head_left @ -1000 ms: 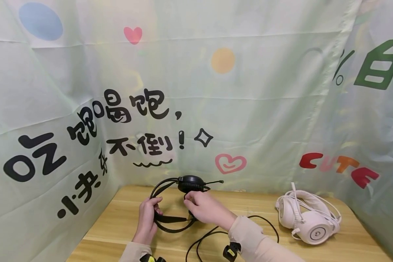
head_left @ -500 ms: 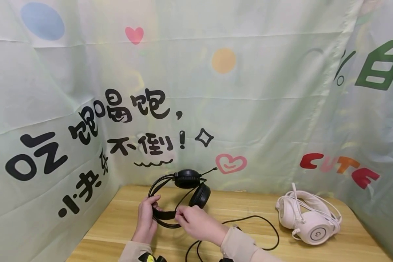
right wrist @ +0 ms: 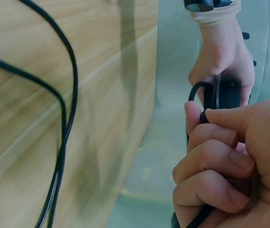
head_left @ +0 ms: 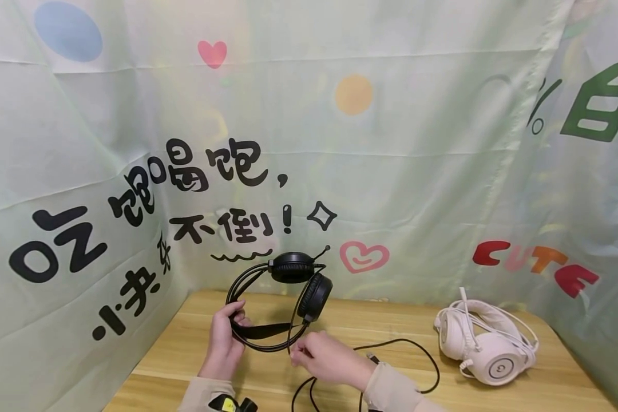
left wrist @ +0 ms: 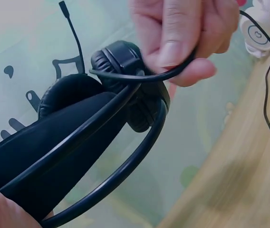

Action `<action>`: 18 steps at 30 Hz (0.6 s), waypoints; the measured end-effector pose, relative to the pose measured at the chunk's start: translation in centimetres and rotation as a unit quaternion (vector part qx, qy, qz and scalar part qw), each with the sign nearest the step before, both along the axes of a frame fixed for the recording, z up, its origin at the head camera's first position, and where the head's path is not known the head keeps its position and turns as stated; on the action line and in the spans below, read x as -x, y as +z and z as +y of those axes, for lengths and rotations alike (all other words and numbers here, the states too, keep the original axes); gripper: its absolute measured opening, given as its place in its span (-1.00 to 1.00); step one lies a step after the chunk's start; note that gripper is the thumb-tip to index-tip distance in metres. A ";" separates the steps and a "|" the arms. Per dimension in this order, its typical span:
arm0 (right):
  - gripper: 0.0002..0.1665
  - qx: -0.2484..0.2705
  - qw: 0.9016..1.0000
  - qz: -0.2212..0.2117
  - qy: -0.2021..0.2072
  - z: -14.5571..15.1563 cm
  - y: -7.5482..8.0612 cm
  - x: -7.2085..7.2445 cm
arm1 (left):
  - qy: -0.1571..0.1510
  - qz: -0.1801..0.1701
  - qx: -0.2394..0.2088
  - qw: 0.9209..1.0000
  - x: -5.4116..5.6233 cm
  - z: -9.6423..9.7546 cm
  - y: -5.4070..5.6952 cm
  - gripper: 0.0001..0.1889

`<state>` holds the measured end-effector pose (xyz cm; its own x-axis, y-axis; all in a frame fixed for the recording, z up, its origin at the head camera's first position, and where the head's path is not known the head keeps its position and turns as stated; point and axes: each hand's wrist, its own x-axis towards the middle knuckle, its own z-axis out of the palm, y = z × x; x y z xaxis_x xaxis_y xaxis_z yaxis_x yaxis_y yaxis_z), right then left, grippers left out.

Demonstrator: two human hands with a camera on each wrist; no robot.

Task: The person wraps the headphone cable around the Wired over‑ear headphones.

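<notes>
Head view confirms that my left hand [head_left: 224,342] is gripping the black headset [head_left: 262,331] at the curve of its headband, fingers and thumb closing round it, and that I am holding it over the wooden table [head_left: 154,366]. Ahead and to the right of that grip, one ear cup [head_left: 292,268] is sitting higher and the other ear cup [head_left: 315,297] lower, the pair lying close together. From the higher cup's side the microphone boom [left wrist: 77,42] is pointing up and away. Left wrist view is showing the inner strap [left wrist: 59,171] running from my left grip between the thin headband tubes [left wrist: 125,172]. My right hand [head_left: 327,357], positioned to the right of the left and just beside the lower cup, is pinching the headset's black cable [left wrist: 168,74] between thumb and forefinger; right wrist view is showing the other fingers curling inward, with cable running out below them. To the right of this pinch, a further length of cable is looping across the tabletop, and its plug [head_left: 373,358] is lying just beside my right wrist. Well to the right of both grips, a white headset [head_left: 499,363] is resting on the table. Behind everything, a printed cloth [head_left: 422,114] is hanging.
</notes>
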<state>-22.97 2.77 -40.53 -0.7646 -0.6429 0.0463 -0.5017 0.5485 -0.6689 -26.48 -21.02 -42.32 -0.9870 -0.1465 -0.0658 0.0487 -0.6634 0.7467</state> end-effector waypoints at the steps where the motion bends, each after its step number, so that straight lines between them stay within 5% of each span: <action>1: -0.73 0.003 1.000 -0.007 -0.001 0.3 -0.2 0.1 | -0.003 0.001 -0.006 1.000 0.0 -0.1 0.1 -0.80; 11: -0.60 0.029 0.999 -0.040 0.006 2.8 -1.1 1.5 | -0.045 0.027 -0.039 0.998 0.0 -0.6 0.2 -0.75; 18: -0.53 0.039 0.997 -0.063 0.015 4.5 -1.4 2.9 | -0.106 0.073 -0.033 0.991 0.0 -0.8 0.3 -0.70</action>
